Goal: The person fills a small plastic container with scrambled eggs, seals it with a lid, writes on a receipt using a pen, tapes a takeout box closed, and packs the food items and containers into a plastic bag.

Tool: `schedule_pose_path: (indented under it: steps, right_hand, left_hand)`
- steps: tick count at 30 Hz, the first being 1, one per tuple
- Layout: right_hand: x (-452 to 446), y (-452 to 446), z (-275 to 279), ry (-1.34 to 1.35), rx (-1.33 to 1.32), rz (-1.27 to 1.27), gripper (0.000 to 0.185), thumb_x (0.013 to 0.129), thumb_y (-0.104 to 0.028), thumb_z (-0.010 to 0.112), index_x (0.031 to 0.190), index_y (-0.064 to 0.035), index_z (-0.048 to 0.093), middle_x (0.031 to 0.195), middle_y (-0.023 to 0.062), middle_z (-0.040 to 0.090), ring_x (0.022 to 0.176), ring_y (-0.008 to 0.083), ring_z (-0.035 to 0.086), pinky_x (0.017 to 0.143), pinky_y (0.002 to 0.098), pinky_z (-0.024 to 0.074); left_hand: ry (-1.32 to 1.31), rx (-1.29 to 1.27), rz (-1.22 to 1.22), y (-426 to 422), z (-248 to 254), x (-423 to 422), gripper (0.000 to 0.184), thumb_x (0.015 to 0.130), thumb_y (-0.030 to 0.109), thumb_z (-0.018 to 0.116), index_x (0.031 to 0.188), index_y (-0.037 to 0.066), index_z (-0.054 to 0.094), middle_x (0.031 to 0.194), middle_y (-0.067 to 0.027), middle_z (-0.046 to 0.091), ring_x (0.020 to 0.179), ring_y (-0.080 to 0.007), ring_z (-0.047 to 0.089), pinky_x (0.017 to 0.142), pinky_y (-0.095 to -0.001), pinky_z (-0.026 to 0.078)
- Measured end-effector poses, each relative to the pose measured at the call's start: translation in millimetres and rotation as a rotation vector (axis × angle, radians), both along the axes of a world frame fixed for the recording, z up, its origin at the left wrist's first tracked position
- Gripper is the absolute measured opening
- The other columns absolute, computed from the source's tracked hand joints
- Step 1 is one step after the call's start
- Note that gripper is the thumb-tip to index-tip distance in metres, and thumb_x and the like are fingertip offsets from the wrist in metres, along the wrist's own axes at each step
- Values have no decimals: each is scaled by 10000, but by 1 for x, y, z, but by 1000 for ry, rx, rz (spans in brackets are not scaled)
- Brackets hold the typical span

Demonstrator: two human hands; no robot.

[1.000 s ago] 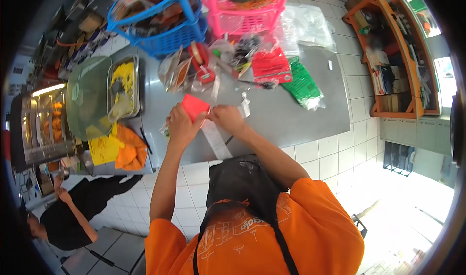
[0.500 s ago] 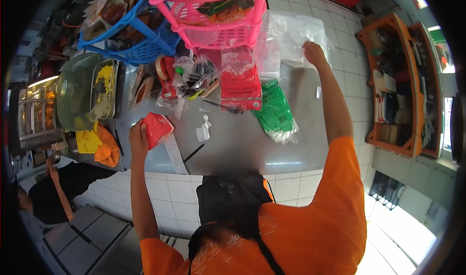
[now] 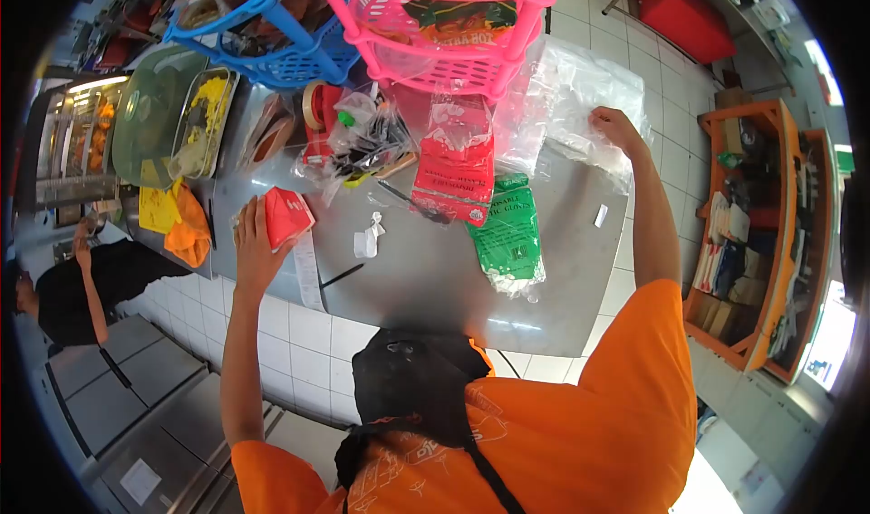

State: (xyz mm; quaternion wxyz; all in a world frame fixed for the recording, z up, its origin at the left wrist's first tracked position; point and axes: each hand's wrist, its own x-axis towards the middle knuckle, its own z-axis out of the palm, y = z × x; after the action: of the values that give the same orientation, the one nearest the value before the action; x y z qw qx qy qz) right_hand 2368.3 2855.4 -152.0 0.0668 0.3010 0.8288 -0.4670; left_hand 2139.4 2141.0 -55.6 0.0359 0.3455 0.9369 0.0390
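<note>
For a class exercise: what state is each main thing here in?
Red box, held by left hand; open or closed unclear
Clear bags, piled
Right hand, curled at the bags; grip unclear
Paper strip, lying flat
Paper scrap, crumpled
Black stick, lying flat
Green glove pack, lying flat
Red glove pack, lying flat
Orange cloth, bunched
Food tray, holding yellow food
Pink basket, upright, loaded
Blue basket, upright, loaded

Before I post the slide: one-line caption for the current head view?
Left hand holding a red carton, right hand at the clear plastic bags, over a gray metal worktable.
</note>
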Motion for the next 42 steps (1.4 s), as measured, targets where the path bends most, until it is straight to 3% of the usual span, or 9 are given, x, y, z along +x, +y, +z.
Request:
schedule_pose_path:
  steps: [10,14,17,20,25,29,32,36,42]
  right_hand:
    - [23,-24,98,497,167,-306,350,1019,-388,521,1090,-68,642,1002,12,601,882,150,535,792,316,440]
    - [78,-147,321,603,1056,-569,312,999,-248,519,1168,-20,650,1119,130,651,1012,195,629,885,350,503]
    - [52,-310,341,1156,542,-405,322,960,-154,587,1136,106,658,1015,201,674,921,287,665,873,404,545]
    - [24,-373,317,612,199,756,260,721,-46,803,920,-64,636,1207,170,561,825,332,677,674,387,559]
    - [21,-465,255,598,46,544,434,805,-134,780,1195,-49,610,1298,168,514,1102,331,580,894,420,501]
    - [7,-513,162,492,-236,224,666,845,-288,782,1391,-33,496,1355,150,524,1194,310,548,986,402,460]
    - [-9,-551,124,356,-1026,389,687,862,-346,784,1381,-3,492,1338,144,548,1205,297,557,1001,403,464]
    - [-30,-623,119,33,-1657,580,619,881,-382,770,1265,61,570,1219,173,631,1143,284,607,1000,414,475]
    - [-82,-741,174,123,-923,641,279,978,-252,655,920,19,686,776,60,678,717,175,650,704,318,523]
  left_hand:
    - [158,385,99,17,18,76,785,866,217,747,1503,3,341,1522,-213,383,1418,-404,340,1166,-535,243]
    - [-884,733,0,70,38,162,540,955,345,657,1370,29,517,1416,-169,518,1328,-332,481,1111,-444,359]
    - [-1192,1035,-329,148,119,202,756,965,561,577,1470,25,408,1445,-193,496,1371,-296,448,1141,-431,324]
    - [-1495,1247,-107,145,156,201,707,998,515,556,1474,15,403,1364,-150,564,1264,-215,520,1059,-374,412]
    - [-1399,1245,290,61,162,172,498,1075,384,453,1425,31,477,1334,-66,588,1184,-152,555,957,-314,473]
    - [-1309,332,75,-40,234,162,450,1095,343,394,1378,20,529,1256,-86,642,984,-178,650,834,-313,534]
    - [-1089,988,-16,-95,246,192,411,1084,296,407,1331,19,585,873,-75,721,725,-141,635,690,-284,527]
    - [-1009,1120,160,-181,270,196,425,1085,310,392,1375,27,520,1042,-99,707,810,-157,673,706,-285,545]
    - [-738,1192,517,-347,245,195,608,1060,536,354,1398,46,476,1211,-173,666,770,-200,716,623,-266,557]
